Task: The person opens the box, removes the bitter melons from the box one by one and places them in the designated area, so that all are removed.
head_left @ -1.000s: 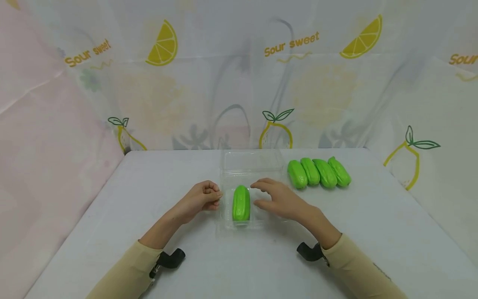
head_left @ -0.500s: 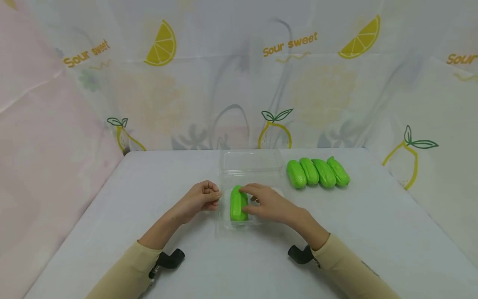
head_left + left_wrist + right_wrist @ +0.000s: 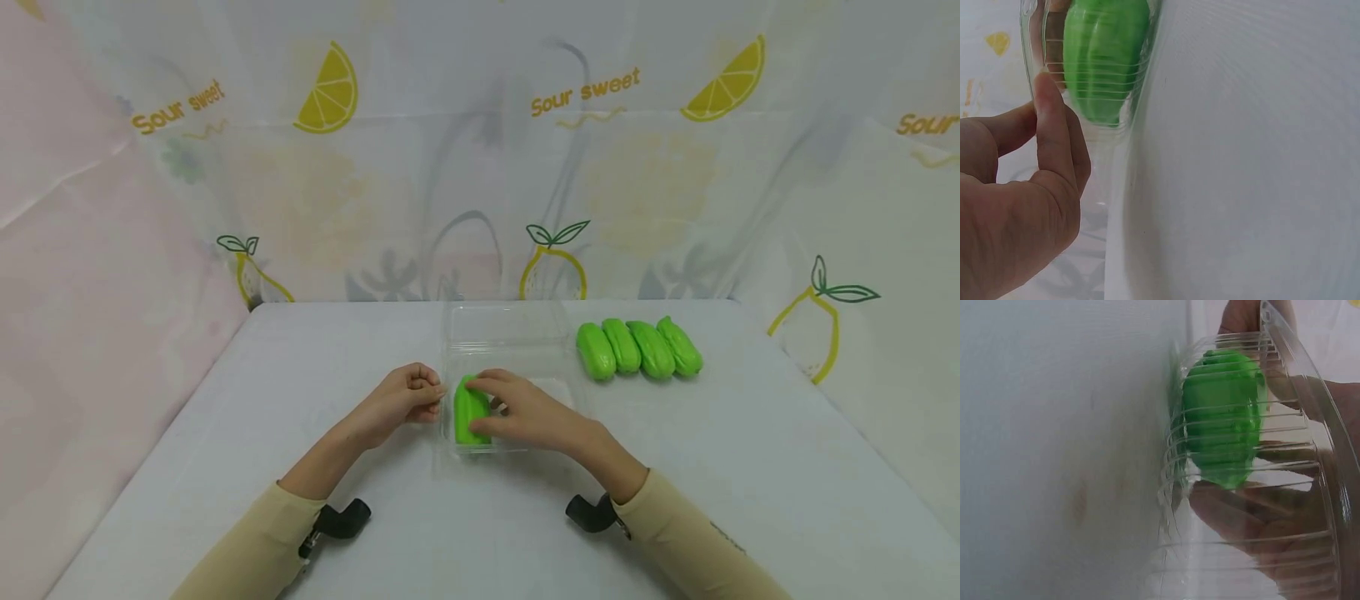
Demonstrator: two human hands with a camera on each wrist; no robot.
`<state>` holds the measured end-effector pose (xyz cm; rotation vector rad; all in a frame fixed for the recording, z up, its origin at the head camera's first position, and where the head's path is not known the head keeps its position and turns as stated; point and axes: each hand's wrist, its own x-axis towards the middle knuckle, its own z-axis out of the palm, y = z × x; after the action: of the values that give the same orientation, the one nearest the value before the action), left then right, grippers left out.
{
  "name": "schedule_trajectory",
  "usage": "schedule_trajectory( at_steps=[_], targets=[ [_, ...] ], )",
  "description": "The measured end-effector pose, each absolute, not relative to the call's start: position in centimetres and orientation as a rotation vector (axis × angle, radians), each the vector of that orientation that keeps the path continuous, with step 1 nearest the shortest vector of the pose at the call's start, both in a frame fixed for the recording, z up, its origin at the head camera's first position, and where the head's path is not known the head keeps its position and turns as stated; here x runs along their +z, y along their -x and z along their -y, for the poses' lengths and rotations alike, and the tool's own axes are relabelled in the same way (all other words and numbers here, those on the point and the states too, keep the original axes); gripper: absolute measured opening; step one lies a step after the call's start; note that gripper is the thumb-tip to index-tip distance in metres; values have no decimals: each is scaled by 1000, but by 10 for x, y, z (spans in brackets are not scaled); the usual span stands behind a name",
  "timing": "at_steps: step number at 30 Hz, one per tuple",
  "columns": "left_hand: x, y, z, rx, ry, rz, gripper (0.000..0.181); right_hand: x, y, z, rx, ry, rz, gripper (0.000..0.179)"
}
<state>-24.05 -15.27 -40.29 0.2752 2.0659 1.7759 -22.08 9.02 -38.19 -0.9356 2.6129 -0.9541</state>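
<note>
A clear plastic clamshell box (image 3: 510,360) lies with its lid folded back, away from the person. Along the left side of its base sits a glossy green, elongated, ridged vegetable-like piece (image 3: 467,412). My left hand (image 3: 401,402) pinches the left rim of the box between thumb and fingers, seen closely in the left wrist view (image 3: 1047,156). Reaching in from the right, my right hand (image 3: 532,412) has its index finger and thumb, spread apart, touching the green piece. Through the ribbed box wall in the right wrist view, its other fingers (image 3: 1235,519) sit beside the piece.
Several similar green pieces (image 3: 637,348) lie side by side on the white table (image 3: 300,350), right of the box lid. A printed cloth backdrop (image 3: 435,167) stands behind the table. A dark camera mount (image 3: 592,512) sticks out below the right sleeve.
The right hand has moved left onto the green piece, which has slid left toward the box's left wall. The left hand keeps its pinch on the rim.
</note>
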Motion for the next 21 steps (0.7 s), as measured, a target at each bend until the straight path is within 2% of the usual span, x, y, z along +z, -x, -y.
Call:
schedule_trajectory(
  at_steps=[13, 21],
  targets=[
    [-403, 240, 151, 1771, -296, -2077, 19, -381, 217, -82, -914, 905, -2631, 63],
    [-405, 240, 149, 1782, -305, -2091, 20, -381, 216, -80, -901, 936, -2665, 60]
  ],
)
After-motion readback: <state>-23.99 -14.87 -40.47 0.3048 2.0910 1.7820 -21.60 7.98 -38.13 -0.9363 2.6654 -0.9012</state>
